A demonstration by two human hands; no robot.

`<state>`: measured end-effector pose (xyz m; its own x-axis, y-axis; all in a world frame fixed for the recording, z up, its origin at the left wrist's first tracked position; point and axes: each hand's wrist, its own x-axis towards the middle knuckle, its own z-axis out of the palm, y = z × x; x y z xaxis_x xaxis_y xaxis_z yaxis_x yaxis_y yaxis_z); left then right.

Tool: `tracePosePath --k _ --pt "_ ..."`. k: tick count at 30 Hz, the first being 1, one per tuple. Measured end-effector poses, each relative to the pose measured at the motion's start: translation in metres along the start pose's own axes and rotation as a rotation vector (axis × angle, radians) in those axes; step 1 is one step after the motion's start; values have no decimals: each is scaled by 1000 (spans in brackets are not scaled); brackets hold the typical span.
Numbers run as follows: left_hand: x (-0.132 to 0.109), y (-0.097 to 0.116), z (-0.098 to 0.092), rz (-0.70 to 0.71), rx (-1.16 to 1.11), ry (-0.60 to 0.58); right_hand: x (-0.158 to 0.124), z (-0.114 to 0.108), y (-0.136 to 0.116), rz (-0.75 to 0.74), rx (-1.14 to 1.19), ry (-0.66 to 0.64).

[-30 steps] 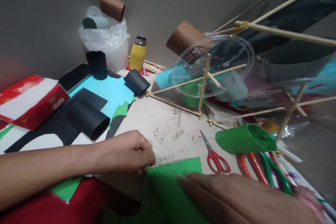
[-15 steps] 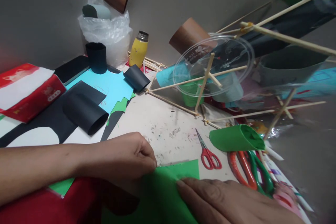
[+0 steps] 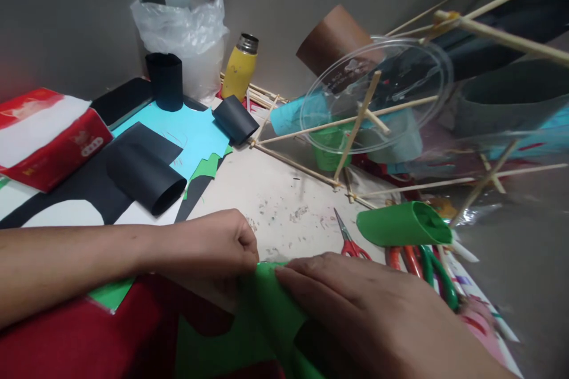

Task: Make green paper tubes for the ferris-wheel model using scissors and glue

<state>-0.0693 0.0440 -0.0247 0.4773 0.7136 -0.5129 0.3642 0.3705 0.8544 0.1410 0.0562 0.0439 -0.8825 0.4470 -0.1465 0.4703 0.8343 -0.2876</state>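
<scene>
A sheet of green paper (image 3: 271, 296) lies in front of me at the bottom of the view, its right part curled over toward the left. At the sheet's far edge my left hand (image 3: 231, 246) is closed in a pinch on the paper. My right hand (image 3: 355, 296) bears on the curled part, its fingers close together and pointing left; the thumb is hidden. Just beyond the right hand lie small red-handled scissors (image 3: 351, 246), partly covered by it. A green paper tube (image 3: 402, 224) rests to their right.
Black paper tubes (image 3: 149, 180) and light blue paper (image 3: 200, 130) lie at left beside a red box (image 3: 53, 136). Behind stand a yellow bottle (image 3: 240, 68) and a plastic bag (image 3: 186, 41). A stick frame (image 3: 293, 163) with a clear lid (image 3: 377, 95) spreads at right.
My right hand has moved left and away from me, closer to the left hand, bringing the green paper's right side over into a curl. The view has tilted slightly down.
</scene>
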Motion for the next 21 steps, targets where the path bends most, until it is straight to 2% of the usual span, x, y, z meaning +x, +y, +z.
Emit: tracePosePath --k 7,12,17,21 --pt "-3 12 -10 -71 -47 -69 11 -5 0 81 39 -85" --pt "-1 14 -17 -134 -103 -23 10 -5 7 68 139 -121" --pt "2 6 -16 -73 -79 3 12 -6 0 159 107 -158" --pt "1 2 -8 -55 -3 41 16 -6 -3 141 23 -142"
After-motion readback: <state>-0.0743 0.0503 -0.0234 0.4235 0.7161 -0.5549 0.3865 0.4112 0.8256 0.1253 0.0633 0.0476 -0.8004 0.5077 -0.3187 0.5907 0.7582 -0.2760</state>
